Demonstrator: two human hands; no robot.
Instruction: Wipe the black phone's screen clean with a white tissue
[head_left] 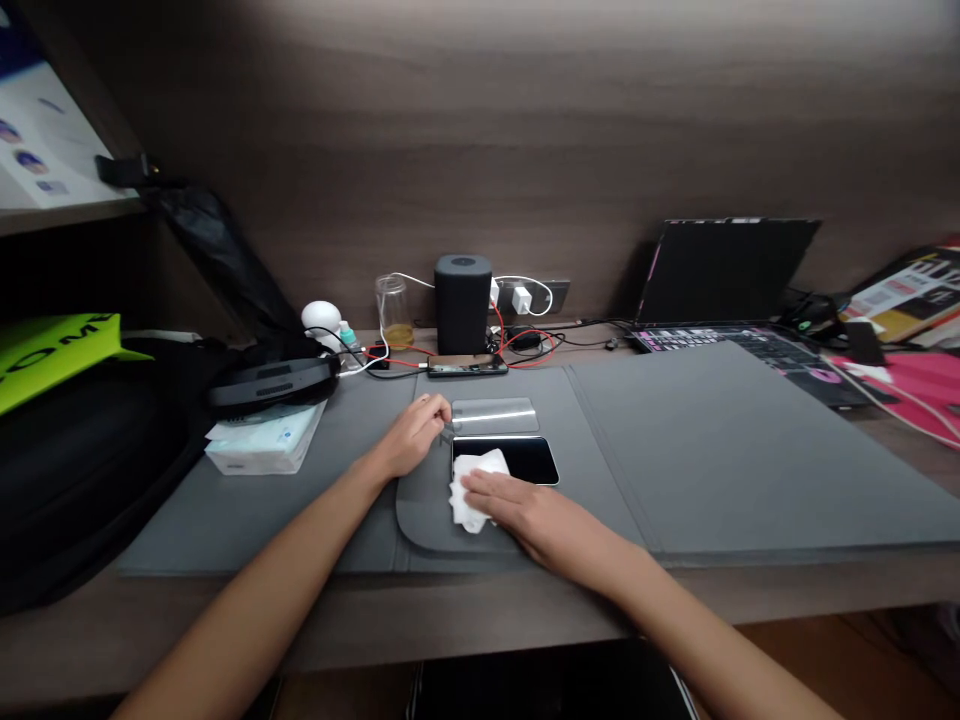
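Note:
A smartphone [536, 462] with a dark screen lies flat on the grey desk mat. My right hand [536, 510] presses a folded white tissue [471, 515] over the phone's left end. Just behind the phone is a clear rectangular sheet [495, 414], perhaps a screen protector, with a bright reflection along it. My left hand [417, 436] is closed beside the sheet's left end, its fingers curled. Whatever they may hold is hidden; something see-through shows faintly under the fingertips.
Another phone [466, 367] on a cable lies before a black speaker [463, 305]. A glass jar [394, 310] and cables stand behind. At left are a tissue pack [266, 440] and a black bag [97, 450]; at right, an open laptop [727, 270] and a pink item [911, 385].

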